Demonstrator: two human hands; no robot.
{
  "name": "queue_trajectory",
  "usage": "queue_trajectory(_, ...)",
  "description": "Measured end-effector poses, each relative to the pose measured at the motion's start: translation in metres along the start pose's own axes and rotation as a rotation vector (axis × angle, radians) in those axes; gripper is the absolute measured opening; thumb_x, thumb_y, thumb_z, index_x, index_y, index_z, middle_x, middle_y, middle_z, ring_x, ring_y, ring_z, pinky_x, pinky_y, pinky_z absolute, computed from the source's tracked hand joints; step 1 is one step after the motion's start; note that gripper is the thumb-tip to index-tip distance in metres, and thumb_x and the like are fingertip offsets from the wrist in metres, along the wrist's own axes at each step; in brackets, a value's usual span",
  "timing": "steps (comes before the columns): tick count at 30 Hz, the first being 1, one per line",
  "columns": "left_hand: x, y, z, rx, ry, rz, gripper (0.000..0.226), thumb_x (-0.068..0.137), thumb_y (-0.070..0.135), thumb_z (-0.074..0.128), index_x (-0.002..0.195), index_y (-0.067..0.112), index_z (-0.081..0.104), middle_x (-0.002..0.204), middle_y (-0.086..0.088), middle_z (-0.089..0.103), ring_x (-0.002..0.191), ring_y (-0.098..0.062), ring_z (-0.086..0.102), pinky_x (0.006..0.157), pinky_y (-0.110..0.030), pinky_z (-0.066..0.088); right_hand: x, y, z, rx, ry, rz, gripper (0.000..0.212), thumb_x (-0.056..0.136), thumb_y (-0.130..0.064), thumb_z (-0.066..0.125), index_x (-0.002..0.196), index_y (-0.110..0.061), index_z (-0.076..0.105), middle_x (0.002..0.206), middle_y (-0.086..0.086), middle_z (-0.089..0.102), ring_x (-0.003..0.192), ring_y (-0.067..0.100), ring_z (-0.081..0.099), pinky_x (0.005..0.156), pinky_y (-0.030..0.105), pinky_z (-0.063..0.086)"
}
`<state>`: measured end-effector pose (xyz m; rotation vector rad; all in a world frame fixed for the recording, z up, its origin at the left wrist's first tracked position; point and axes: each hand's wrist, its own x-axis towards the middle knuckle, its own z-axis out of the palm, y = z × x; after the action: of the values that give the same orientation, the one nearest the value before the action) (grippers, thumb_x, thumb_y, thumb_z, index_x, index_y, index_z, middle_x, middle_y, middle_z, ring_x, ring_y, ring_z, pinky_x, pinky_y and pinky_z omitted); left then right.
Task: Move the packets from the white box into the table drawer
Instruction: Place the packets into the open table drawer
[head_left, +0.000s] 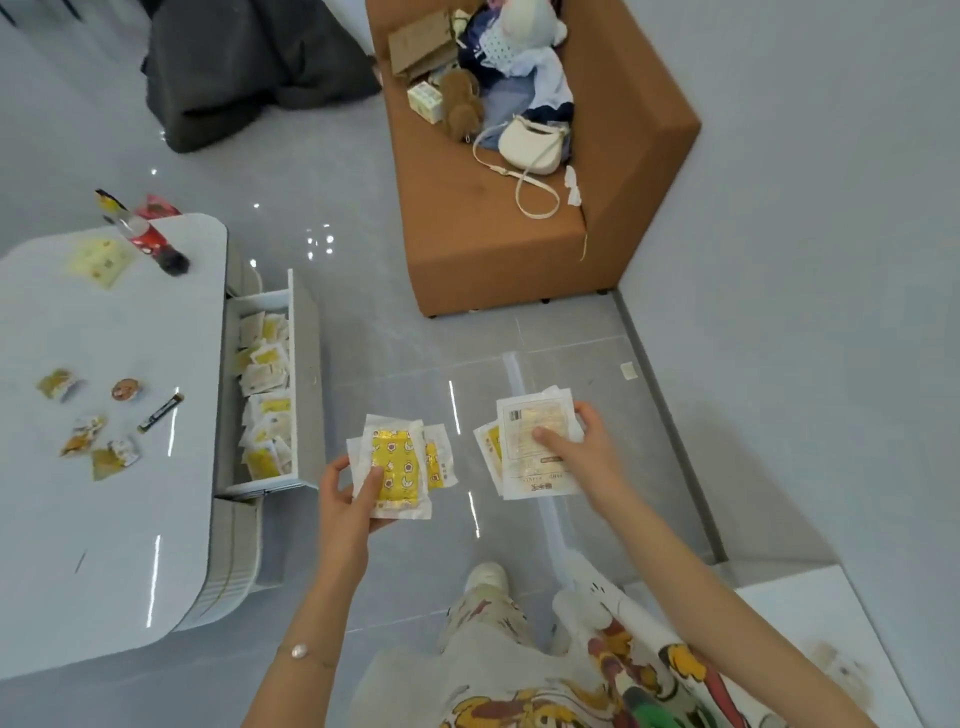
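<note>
Yellow packets (399, 457) gripped in left hand (344, 508) and right hand (589, 453), thumbs atop.

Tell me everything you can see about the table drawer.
The drawer is white and smooth, long and narrow, with thin walls and a flat front panel. It stands pulled open from the side of the white table. Yellow and white packets lie loosely piled inside, covering its bottom.

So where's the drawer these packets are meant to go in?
The drawer sits left of centre in the head view, pulled open from the white table, holding packets, just up-left of the left hand.
</note>
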<state>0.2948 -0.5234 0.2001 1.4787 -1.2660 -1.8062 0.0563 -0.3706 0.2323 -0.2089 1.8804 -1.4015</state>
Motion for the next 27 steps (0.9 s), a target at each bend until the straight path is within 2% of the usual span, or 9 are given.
queue_trajectory(4,0.026,0.020,-0.021,-0.109,0.114,-0.005,0.030,0.091,0.018,0.064,0.111,0.035,0.050,0.097,0.007,0.071,0.080,-0.014,0.073,0.055,-0.029,0.059,0.032,-0.033,0.038,0.006,-0.049,-0.030,0.032,0.080,-0.019,0.076,0.098,-0.031,0.053,0.101,-0.002,0.069,0.085,0.016,0.071,0.063,0.027,0.059)
queue_trajectory(8,0.053,0.034,-0.030,-0.179,0.199,-0.002,0.035,0.091,0.016,0.064,0.119,0.027,0.048,0.098,0.008,0.071,0.086,-0.016,0.072,0.059,-0.034,0.060,0.073,-0.061,0.064,-0.005,-0.091,-0.033,0.031,0.080,-0.017,0.076,0.101,-0.028,0.054,0.104,0.001,0.069,0.089,0.019,0.071,0.067,0.032,0.060)
queue_trajectory(13,0.090,0.047,-0.026,-0.240,0.313,-0.006,0.038,0.092,0.016,0.063,0.125,0.022,0.045,0.108,0.002,0.067,0.093,-0.021,0.069,0.058,-0.031,0.059,0.135,-0.090,0.093,-0.024,-0.178,-0.043,0.033,0.081,-0.018,0.076,0.102,-0.030,0.054,0.103,0.000,0.070,0.084,0.015,0.072,0.058,0.024,0.056)
queue_trajectory(16,0.114,0.056,-0.017,-0.287,0.378,-0.009,0.042,0.092,0.015,0.062,0.129,0.020,0.043,0.112,-0.004,0.065,0.095,-0.022,0.069,0.057,-0.031,0.059,0.172,-0.105,0.113,-0.050,-0.242,-0.038,0.035,0.081,-0.018,0.076,0.107,-0.027,0.054,0.102,0.000,0.071,0.083,0.016,0.072,0.061,0.028,0.057)
queue_trajectory(19,0.138,0.068,-0.008,-0.337,0.464,-0.009,0.045,0.092,0.015,0.062,0.132,0.017,0.041,0.114,-0.007,0.065,0.093,-0.023,0.069,0.057,-0.032,0.059,0.213,-0.128,0.137,-0.106,-0.344,-0.046,0.032,0.081,-0.018,0.075,0.103,-0.028,0.054,0.101,0.000,0.071,0.084,0.017,0.072,0.066,0.031,0.057)
queue_trajectory(24,0.160,0.077,-0.003,-0.427,0.610,-0.005,0.035,0.092,0.017,0.063,0.122,0.023,0.046,0.107,-0.002,0.069,0.084,-0.019,0.072,0.057,-0.032,0.059,0.268,-0.163,0.172,-0.195,-0.491,-0.059,0.032,0.081,-0.015,0.076,0.105,-0.022,0.056,0.097,-0.004,0.070,0.077,0.009,0.071,0.057,0.020,0.053)
queue_trajectory(27,0.171,0.076,-0.004,-0.505,0.710,-0.033,0.028,0.093,0.017,0.062,0.115,0.025,0.048,0.101,-0.001,0.071,0.080,-0.018,0.073,0.057,-0.033,0.059,0.298,-0.179,0.194,-0.264,-0.572,-0.073,0.031,0.081,-0.014,0.075,0.104,-0.022,0.055,0.093,-0.008,0.069,0.078,0.006,0.070,0.059,0.020,0.053)
